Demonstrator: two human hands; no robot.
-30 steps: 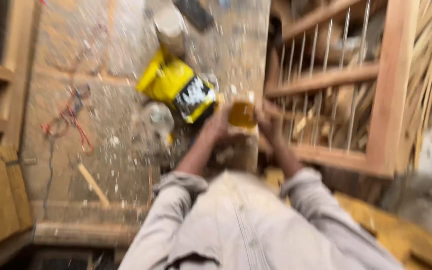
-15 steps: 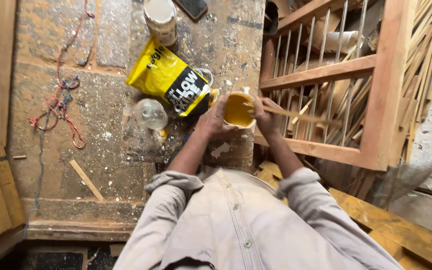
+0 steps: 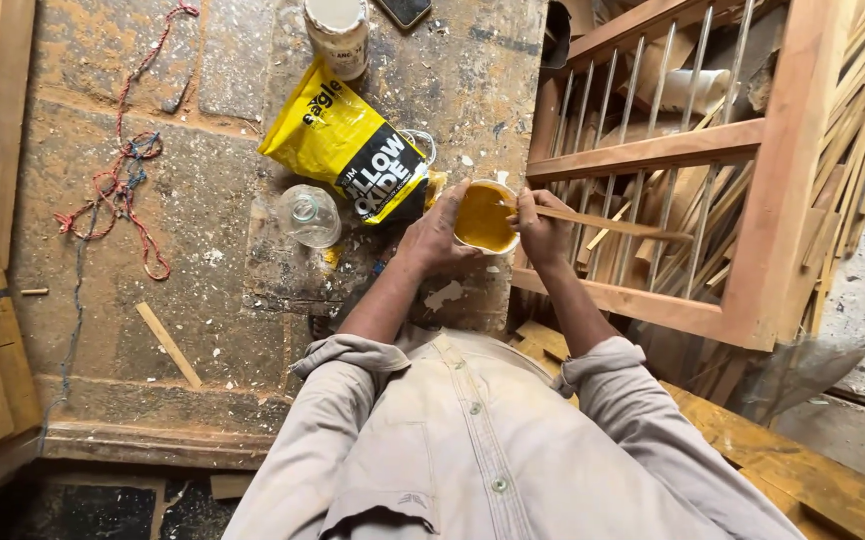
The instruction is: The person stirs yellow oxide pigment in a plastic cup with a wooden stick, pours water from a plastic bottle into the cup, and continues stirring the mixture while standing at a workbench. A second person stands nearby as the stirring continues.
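— Where is the cup against your hands?

— My left hand is wrapped around the small cup of yellow paste from its nine o'clock side, fingers closed on the wall. My right hand sits at the cup's three o'clock, pinching a thin wooden stick whose end reaches over the rim; the rest runs off toward three o'clock, across the wooden frame.

— And the packaging?

— A yellow pouch with a black label band lies flat at ten o'clock from the cup, just beside my left hand. A clear glass jar rests at the pouch's seven o'clock. A white-lidded tin stands at twelve o'clock, above the pouch.
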